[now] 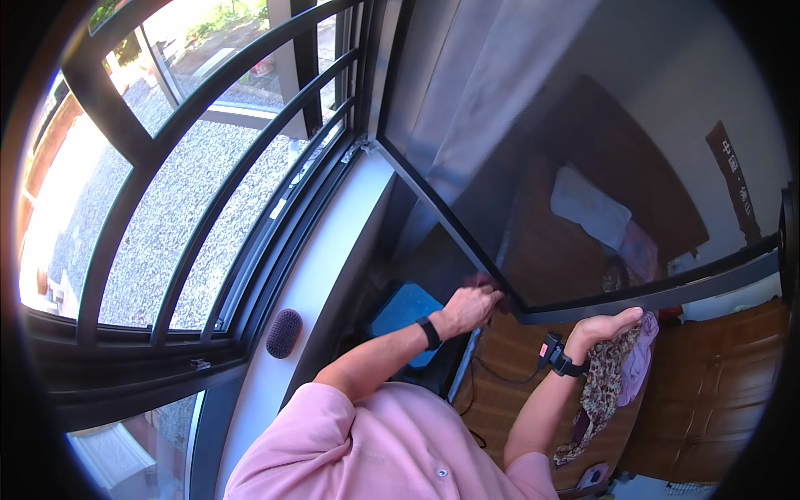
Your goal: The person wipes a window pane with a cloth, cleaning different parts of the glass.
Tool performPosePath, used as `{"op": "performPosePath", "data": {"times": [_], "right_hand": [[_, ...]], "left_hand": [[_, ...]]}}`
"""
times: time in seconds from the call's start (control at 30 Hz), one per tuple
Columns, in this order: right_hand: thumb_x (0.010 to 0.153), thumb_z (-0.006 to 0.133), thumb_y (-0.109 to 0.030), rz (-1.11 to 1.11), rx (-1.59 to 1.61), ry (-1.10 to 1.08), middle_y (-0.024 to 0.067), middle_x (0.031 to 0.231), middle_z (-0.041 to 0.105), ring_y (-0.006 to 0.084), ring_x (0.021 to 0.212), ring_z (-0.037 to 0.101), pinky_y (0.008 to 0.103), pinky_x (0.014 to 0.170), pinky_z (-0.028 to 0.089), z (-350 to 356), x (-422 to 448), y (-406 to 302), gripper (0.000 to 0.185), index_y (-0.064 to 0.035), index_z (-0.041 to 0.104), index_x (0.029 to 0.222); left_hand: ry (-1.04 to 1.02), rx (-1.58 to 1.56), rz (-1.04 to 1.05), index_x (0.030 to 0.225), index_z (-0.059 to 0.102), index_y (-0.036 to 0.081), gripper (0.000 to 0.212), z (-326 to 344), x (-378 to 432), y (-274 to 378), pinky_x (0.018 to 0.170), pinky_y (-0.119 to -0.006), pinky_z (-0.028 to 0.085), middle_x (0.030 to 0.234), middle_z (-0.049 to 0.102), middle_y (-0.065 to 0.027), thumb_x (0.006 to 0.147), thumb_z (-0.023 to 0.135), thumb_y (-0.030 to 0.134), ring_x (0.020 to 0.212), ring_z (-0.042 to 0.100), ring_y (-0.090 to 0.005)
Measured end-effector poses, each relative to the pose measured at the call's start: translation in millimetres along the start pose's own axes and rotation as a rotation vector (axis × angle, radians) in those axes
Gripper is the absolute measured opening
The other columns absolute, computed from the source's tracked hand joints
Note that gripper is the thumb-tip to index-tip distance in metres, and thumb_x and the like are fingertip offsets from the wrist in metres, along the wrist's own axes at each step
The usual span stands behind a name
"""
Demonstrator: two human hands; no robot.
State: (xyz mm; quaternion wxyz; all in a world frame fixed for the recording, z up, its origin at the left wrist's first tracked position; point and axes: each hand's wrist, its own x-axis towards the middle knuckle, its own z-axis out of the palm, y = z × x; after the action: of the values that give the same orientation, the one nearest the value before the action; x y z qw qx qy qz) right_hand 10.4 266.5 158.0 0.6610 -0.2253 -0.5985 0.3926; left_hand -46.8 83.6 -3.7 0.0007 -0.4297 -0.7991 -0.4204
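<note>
A dark-framed window sash (pixel 631 299) with a screen or pane is swung inward above both hands. At its lower corner, my left hand (pixel 469 307) has curled fingers around what looks like a dark red cloth (pixel 502 300), pressed at the frame; the cloth is blurred. My right hand (pixel 603 330) lies palm up against the underside of the sash's bottom rail, fingers straight and together. Black bands circle both wrists, and the right one carries a small device (pixel 550 351). The surface of the sash shows a pillow and a wooden headboard, seen through it or reflected.
At left are curved window bars (pixel 215 187) with gravel outside. An oval bristled brush (pixel 284 334) lies on the white sill (pixel 325 250). Below the left hand is a blue object (pixel 406 309). A patterned cloth (pixel 603 387) and a lilac cloth (pixel 639 362) lie on brown wooden furniture (pixel 706 387) at right.
</note>
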Motion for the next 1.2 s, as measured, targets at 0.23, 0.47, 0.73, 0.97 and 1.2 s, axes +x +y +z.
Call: {"op": "performPosePath", "data": {"times": [0.23, 0.47, 0.73, 0.97, 1.2], "right_hand": [[0.102, 0.038, -0.058, 0.003, 0.01, -0.078, 0.0255, 0.138, 0.048, 0.0325, 0.123, 0.051, 0.0425, 0.104, 0.04, -9.1, -2.0, 20.4, 0.079, 0.0123, 0.04, 0.139], [0.103, 0.035, -0.055, -0.062, -0.027, -0.075, 0.0241, 0.136, 0.047, 0.0328, 0.123, 0.048, 0.0432, 0.104, 0.038, -4.1, 1.4, 8.8, 0.075, 0.0089, 0.038, 0.143], [0.1, 0.043, -0.059, -0.017, 0.024, -0.073, 0.0214, 0.141, 0.044, 0.0281, 0.124, 0.046, 0.0412, 0.106, 0.037, -7.2, -2.3, 5.9, 0.08, 0.0115, 0.042, 0.137], [0.101, 0.042, -0.058, -0.041, 0.003, -0.086, 0.0202, 0.138, 0.046, 0.0278, 0.124, 0.046, 0.0411, 0.107, 0.035, -5.2, 4.1, 18.2, 0.077, 0.0089, 0.042, 0.138], [0.102, 0.04, -0.058, -0.126, 0.02, -0.092, 0.0192, 0.132, 0.049, 0.0265, 0.118, 0.048, 0.0399, 0.102, 0.038, 1.2, 6.4, 12.1, 0.075, 0.0091, 0.044, 0.135]], "left_hand": [[0.574, 0.027, -0.199, 0.108, 0.067, 0.005, 0.025, -98.6, 25.1, -41.9, 0.08, -0.042, 0.056, 0.096, 0.067, -0.0158, 0.084, 0.062, 0.004, 0.09, 0.067, -0.0355], [0.328, 0.539, -0.238, 0.107, 0.06, 0.002, 0.024, -94.0, 58.2, -111.7, 0.079, -0.043, 0.052, 0.095, 0.061, -0.0166, 0.089, 0.062, 0.017, 0.09, 0.064, -0.0342], [0.238, 0.312, 0.063, 0.111, 0.061, -0.002, 0.031, -19.5, 36.7, -28.0, 0.085, -0.041, 0.053, 0.094, 0.062, -0.0169, 0.08, 0.059, 0.002, 0.096, 0.063, -0.0341], [0.051, 0.097, 0.057, 0.107, 0.065, 0.002, 0.027, 54.0, 35.7, 44.3, 0.083, -0.039, 0.052, 0.093, 0.064, -0.0129, 0.081, 0.063, 0.01, 0.093, 0.064, -0.0311], [-0.107, -0.4, -0.142, 0.1, 0.071, 0.006, 0.018, 9.0, 28.1, 28.7, 0.086, -0.042, 0.052, 0.096, 0.067, -0.0174, 0.088, 0.059, 0.012, 0.095, 0.065, -0.0371]]}}
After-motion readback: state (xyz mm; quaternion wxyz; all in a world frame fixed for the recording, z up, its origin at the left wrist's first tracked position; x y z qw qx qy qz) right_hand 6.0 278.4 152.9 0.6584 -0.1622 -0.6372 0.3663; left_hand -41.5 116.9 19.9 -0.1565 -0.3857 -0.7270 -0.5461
